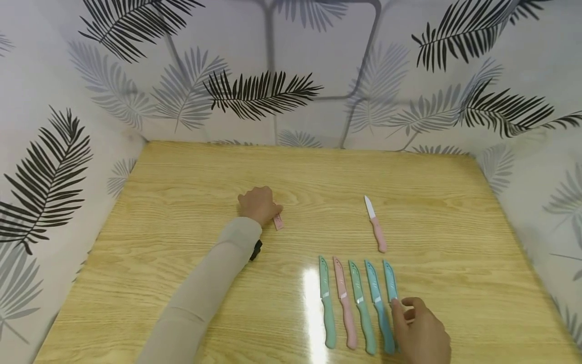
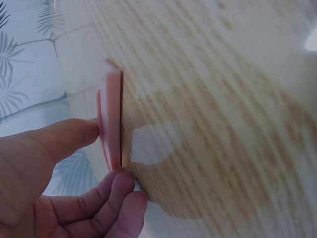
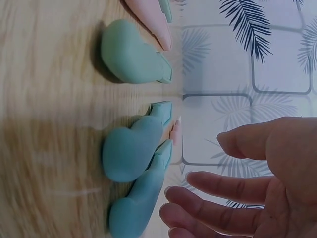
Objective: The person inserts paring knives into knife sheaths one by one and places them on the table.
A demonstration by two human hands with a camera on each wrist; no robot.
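Note:
At the middle of the table my left hand pinches a pink knife sheath between thumb and fingers. Seen from the left wrist, the sheath stands on its narrow edge close to the wood. A pink-handled paring knife with a bare white blade lies to the right. My right hand hovers over the handle of the rightmost blue knife, fingers loosely bent. In the right wrist view, its fingertips are apart from that knife's handle, with nothing between them.
Left of the rightmost knife, several sheathed knives lie side by side: a blue one, a green one, a pink one and another green one. Leaf-patterned cloth borders the wooden table at the back and sides.

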